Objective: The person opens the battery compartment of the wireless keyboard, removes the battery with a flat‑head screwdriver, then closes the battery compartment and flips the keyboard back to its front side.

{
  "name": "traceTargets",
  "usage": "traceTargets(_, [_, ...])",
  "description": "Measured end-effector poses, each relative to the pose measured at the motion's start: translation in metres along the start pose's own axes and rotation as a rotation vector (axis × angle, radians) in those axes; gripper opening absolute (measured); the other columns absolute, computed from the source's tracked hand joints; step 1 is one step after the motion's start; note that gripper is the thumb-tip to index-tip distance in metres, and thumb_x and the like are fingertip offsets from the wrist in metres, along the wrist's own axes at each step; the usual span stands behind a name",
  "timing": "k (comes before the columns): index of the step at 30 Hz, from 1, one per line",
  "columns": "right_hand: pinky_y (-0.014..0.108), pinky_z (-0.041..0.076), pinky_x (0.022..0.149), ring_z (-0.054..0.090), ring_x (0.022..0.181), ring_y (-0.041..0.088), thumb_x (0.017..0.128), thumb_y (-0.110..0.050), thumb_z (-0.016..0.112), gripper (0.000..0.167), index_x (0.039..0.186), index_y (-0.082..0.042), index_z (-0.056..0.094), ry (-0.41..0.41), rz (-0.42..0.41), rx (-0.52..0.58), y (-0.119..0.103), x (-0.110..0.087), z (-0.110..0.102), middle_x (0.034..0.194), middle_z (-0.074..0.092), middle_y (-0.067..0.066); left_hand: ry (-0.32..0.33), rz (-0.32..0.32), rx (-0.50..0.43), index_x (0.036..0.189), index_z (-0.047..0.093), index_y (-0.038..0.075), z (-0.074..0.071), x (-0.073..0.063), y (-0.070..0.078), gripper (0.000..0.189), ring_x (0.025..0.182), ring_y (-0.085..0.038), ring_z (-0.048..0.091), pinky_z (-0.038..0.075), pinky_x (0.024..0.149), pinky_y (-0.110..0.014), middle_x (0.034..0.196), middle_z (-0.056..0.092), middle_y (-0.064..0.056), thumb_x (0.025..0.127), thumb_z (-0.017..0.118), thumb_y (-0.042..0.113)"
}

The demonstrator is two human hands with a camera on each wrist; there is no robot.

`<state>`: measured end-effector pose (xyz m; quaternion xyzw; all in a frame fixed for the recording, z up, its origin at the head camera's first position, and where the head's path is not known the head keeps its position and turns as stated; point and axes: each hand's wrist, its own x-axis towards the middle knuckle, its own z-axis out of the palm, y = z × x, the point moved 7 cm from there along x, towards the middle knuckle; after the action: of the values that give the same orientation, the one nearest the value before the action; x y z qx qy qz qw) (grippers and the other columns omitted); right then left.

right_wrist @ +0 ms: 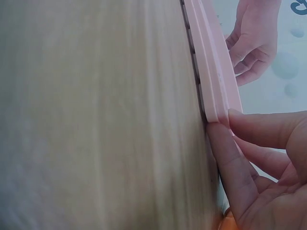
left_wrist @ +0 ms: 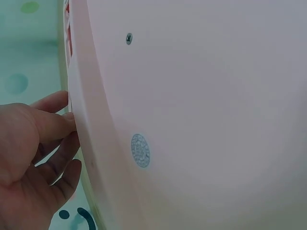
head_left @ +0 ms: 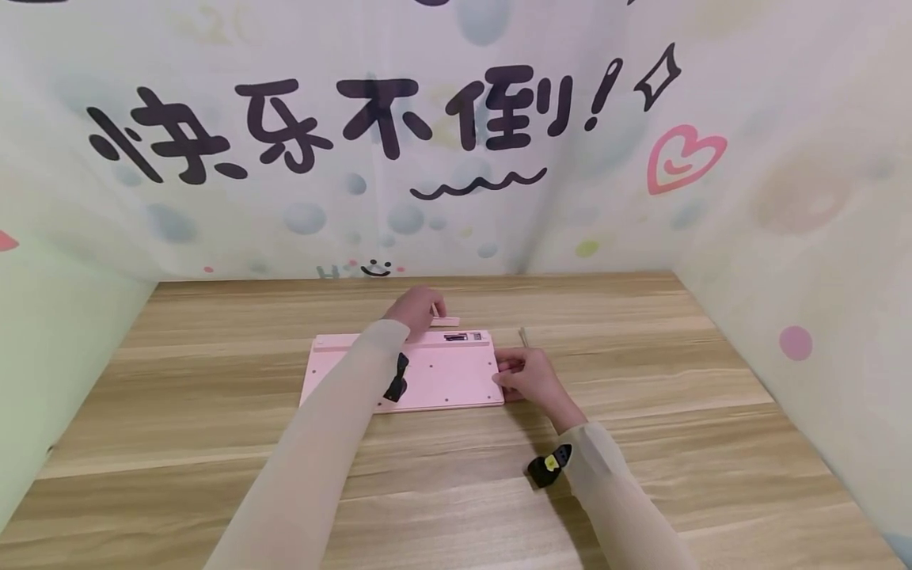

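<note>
A pink keyboard (head_left: 435,380) lies face down on the wooden table, its screwed back upward. In its raised far strip an uncovered battery compartment (head_left: 456,337) shows something dark inside. My left hand (head_left: 419,307) pinches a small pink cover (head_left: 446,321) just beyond the far edge. In the left wrist view that hand (left_wrist: 38,148) is beside the strip, with the cover mostly hidden. My right hand (head_left: 534,378) grips the keyboard's right end. The right wrist view shows the thumb and a finger of this hand (right_wrist: 268,167) pinching the keyboard's corner (right_wrist: 218,108).
A thin pale object (head_left: 523,337) lies behind my right hand, its kind unclear. Part of something orange (right_wrist: 228,221) shows at the bottom of the right wrist view. A printed cloth (head_left: 456,229) walls off the back and sides of the table (head_left: 427,491).
</note>
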<state>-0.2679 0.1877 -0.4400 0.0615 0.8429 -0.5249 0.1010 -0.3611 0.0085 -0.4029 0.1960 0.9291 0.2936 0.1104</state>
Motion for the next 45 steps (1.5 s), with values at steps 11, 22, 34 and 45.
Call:
traceTargets(11, [0.032, 0.054, 0.057, 0.057, 0.074, 0.019, 0.078, 0.005, 0.068, 0.038, 0.115, -0.001, 0.062, 0.011, -0.007, -0.019, 0.001, 0.001, 0.000, 0.089, 0.059, 0.012, 0.070, -0.059, -0.012, 0.101, 0.065, 0.007, 0.002, 0.002, -0.004, 0.036, 0.099, -0.022, 0.052, 0.043, 0.087, -0.036, 0.110, 0.058, -0.007, 0.087, 0.040, -0.015])
traceTargets(22, [0.032, 0.054, 0.057, 0.058, 0.074, 0.019, 0.078, 0.004, 0.068, 0.038, 0.115, -0.002, 0.062, 0.011, 0.004, -0.027, 0.003, 0.001, 0.001, 0.090, 0.059, 0.011, 0.087, -0.077, -0.045, 0.100, 0.066, 0.006, 0.005, 0.001, -0.011, 0.034, 0.095, -0.023, 0.055, 0.045, 0.085, -0.035, 0.106, 0.060, -0.009, 0.087, 0.041, -0.014])
traceTargets(34, [0.032, 0.054, 0.057, 0.057, 0.073, 0.019, 0.078, 0.004, 0.069, 0.039, 0.115, -0.002, 0.062, 0.023, 0.004, -0.027, 0.002, 0.001, -0.001, 0.090, 0.059, 0.011, 0.111, -0.073, 0.005, 0.100, 0.067, 0.009, 0.006, 0.005, -0.011, 0.034, 0.100, -0.022, 0.054, 0.044, 0.086, -0.035, 0.110, 0.061, -0.007, 0.088, 0.041, -0.010])
traceTargets(45, [0.031, 0.054, 0.055, 0.056, 0.073, 0.019, 0.077, 0.005, 0.069, 0.038, 0.114, -0.001, 0.062, 0.030, -0.010, -0.033, 0.002, 0.001, -0.001, 0.089, 0.059, 0.011, 0.134, -0.068, 0.053, 0.101, 0.068, 0.009, 0.009, 0.008, -0.012, 0.037, 0.104, -0.023, 0.054, 0.044, 0.088, -0.036, 0.110, 0.061, -0.007, 0.085, 0.042, -0.012])
